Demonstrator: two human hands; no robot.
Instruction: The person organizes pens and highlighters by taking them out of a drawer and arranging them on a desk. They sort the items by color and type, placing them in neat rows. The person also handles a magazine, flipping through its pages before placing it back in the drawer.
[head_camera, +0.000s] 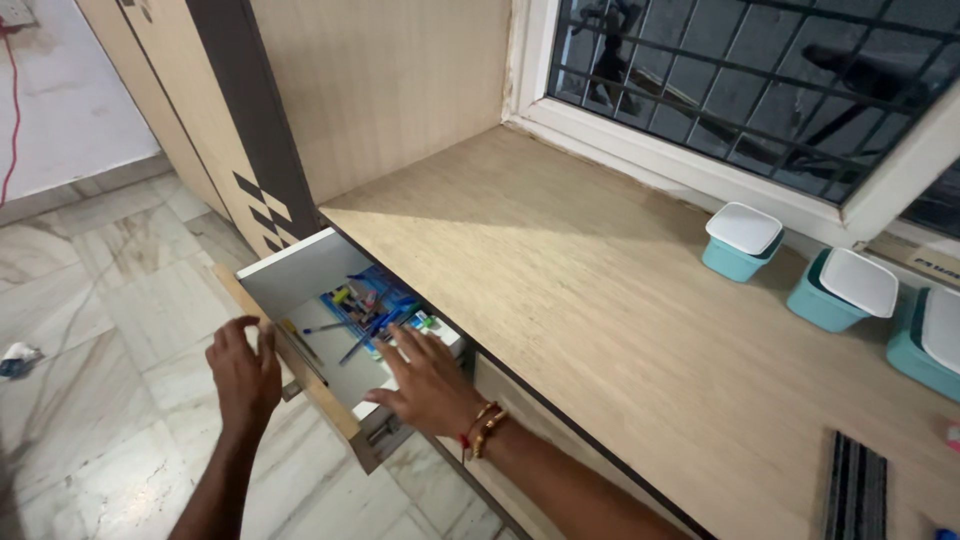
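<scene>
Our left hand (243, 375) rests loose-fingered on the front edge of the open drawer (300, 280), grasping nothing. Our right hand (428, 385) lies flat, fingers spread, on the drawer's side rim beside pens (345, 325) and a blue tray (375, 300). Teal boxes (742, 241) sit on the desk (600, 290) by the window (740, 80).

Matt wood-grain laminate counter (600, 290) and drawer (300, 385); glossy marble floor (90, 330); plastic tubs (742, 242).

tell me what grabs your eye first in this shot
The open drawer under the wooden counter, with pens and small stationery jumbled inside. The left hand rests at its front edge and the right hand reaches in. Three teal tubs with white lids line the barred window on the right.
</scene>
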